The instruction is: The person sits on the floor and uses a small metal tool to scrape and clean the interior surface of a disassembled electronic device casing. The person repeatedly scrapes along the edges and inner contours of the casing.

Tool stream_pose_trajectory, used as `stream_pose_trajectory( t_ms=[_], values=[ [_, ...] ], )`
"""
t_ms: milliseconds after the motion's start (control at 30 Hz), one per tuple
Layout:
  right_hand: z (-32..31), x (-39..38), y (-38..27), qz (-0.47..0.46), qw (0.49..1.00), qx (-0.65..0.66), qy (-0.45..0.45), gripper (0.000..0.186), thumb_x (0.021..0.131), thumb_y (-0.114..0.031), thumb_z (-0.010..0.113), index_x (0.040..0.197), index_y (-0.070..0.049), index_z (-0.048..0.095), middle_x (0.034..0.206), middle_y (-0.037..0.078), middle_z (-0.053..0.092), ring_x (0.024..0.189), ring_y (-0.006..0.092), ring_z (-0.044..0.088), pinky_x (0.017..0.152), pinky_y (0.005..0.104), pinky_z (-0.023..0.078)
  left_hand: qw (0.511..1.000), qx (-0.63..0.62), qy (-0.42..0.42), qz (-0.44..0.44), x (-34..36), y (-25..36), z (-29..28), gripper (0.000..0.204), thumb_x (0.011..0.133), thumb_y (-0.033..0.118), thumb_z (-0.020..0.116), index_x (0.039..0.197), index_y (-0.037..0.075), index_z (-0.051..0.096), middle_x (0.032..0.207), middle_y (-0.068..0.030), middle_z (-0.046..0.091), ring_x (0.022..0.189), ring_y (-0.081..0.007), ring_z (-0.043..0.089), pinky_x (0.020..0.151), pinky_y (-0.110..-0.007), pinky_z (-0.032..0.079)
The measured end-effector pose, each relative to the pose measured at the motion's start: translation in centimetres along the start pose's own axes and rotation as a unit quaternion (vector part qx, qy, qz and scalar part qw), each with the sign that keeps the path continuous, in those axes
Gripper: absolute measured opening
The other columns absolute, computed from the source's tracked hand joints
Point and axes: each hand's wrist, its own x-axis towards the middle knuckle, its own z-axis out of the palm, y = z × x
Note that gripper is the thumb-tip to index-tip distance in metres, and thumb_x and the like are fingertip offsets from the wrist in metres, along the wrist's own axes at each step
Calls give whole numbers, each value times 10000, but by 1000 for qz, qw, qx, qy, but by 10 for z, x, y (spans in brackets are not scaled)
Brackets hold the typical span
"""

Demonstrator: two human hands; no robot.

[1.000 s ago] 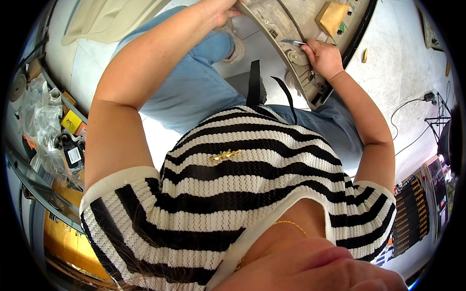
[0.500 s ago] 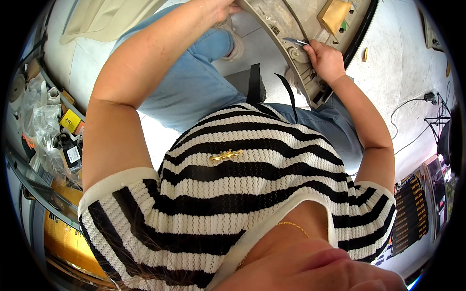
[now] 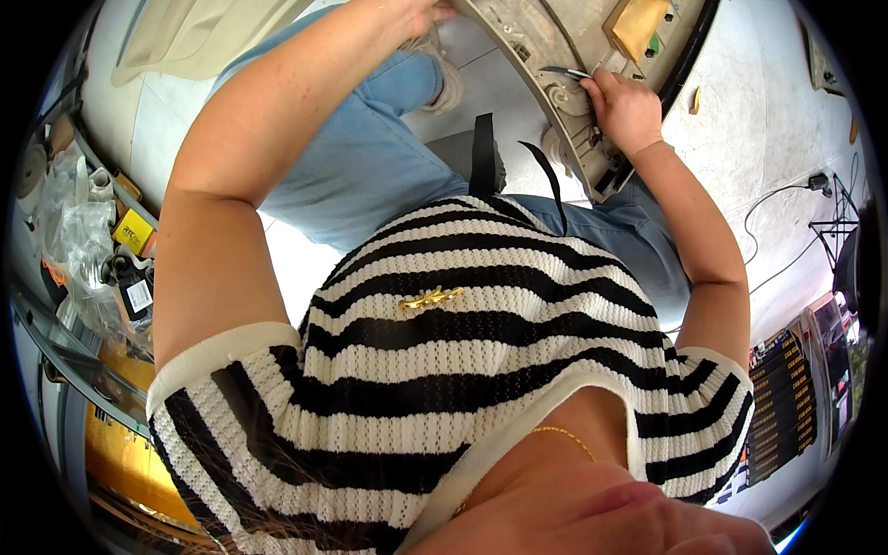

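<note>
On my feed the right hand (image 3: pixel 627 111) pinches a slim knife (image 3: pixel 565 71) over the beige panel (image 3: pixel 518 23), whose end nears the jeans (image 3: pixel 638 231), likely for support; the left hand (image 3: pixel 424 17) nears its edge, grip I cannot tell

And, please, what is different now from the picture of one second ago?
The right hand has shifted slightly to the right, carrying its thin-bladed tool along. I see nothing newly taken hold of or let go. The left hand stays at the edge of the beige panel, and the tan block still lies on the panel.
</note>
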Motion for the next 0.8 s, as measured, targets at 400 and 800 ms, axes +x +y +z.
stream_pose_trajectory(
  t_ms=[400, 800],
  values=[
    [-2, 5, -3, 9, 999, -7, -52, 286, 870, -369, 536, 726, -122, 530, 576, 68, 587, 533, 273, 595, 461, 385, 473, 1000, 0, -2, 4, -1, 1, -2, 94, 676, 25, 527, 753, 30, 580, 712, -83, 581, 673, -206, 584, 650, -294, 498],
    [-2, 13, 8, -43, 998, 40, -6, 255, 865, -343, 546, 745, -119, 539, 591, 64, 558, 573, 288, 577, 501, 392, 463, 1000, -2, -21, 13, -2, 2, -4, 114, 684, 13, 518, 780, 28, 578, 724, -87, 591, 702, -213, 596, 713, -324, 511]
  ],
)
